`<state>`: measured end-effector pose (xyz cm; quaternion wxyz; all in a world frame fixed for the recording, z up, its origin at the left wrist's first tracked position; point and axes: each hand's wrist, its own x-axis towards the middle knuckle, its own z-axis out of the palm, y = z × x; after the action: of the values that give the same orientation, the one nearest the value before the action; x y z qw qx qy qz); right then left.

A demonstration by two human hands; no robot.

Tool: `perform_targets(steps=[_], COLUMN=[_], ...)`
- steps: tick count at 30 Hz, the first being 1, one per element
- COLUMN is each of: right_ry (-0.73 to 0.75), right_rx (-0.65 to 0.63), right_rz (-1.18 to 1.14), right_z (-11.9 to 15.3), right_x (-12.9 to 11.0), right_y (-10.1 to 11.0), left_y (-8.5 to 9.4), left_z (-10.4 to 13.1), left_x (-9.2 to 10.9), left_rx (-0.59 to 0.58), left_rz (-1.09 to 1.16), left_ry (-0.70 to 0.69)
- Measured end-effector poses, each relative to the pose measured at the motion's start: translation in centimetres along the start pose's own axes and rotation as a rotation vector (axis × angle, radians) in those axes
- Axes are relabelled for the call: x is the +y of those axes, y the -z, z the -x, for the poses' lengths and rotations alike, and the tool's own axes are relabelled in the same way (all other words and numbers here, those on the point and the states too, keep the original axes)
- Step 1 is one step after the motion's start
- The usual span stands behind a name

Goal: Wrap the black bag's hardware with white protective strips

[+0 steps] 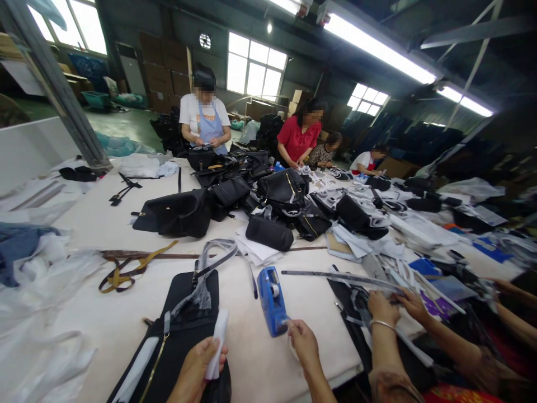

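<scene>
- A long pale work table (pixel 268 358) runs away from the camera, strewn with goods.
- A heap of black bags (pixel 235 201) lies across the middle of it; people stand and sit along the far and right sides.
- A flat black bag (pixel 180 341) with a gold zip lies at the near edge, under the left hand, its strap wrapped in clear film.
- A co-worker's hands (pixel 398 308), one wrist in a bracelet, rest on dark material just to the right.
- A blue tape dispenser (pixel 272 299) stands on the table between the two hands.
- The left hand (pixel 197 372) has its fingers curled round a white paper strip (pixel 218 341), held over the bag.
- The right hand (pixel 302 342) pinches the tape end at the near end of the dispenser, fingers closed on it.
</scene>
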<state>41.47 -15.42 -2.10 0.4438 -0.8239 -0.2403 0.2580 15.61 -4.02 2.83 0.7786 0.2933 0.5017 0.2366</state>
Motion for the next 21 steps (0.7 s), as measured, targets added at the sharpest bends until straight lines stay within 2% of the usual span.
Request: perform_targets(steps=[5,8,11,14,16,21], right_ry=[-0.060,-0.050,0.001,0.104,0.183,0.302], right_rx=[-0.017,-0.005,0.041,0.041,-0.072,-0.536], right_rz=[-0.021,0.030,0.207,0.408,0.346,-0.043], right_z=[0.1,0.0,0.6,2.1,3.4,6.7], right_x=[0.6,0.8,1.3,0.5,-1.4,-8.2], right_y=[-1.0,-0.6,0.0,-0.6,-2.2,-7.6], left_y=[0.4,0.9,1.1,1.0,0.8,0.3], left_z=[-0.2,-0.6,-0.8,-0.7,-0.7,-0.7], left_x=[-0.3,-0.6,-0.8,-0.8,-0.9,-0.9], left_rx=[-0.021,-0.059,-0.082,-0.079,-0.080,-0.105], left_rz=[-0.018,-0.022,-0.015,0.008,0.018,0.002], left_ry=[0.013,0.002,-0.019,-0.033,-0.057,-0.127])
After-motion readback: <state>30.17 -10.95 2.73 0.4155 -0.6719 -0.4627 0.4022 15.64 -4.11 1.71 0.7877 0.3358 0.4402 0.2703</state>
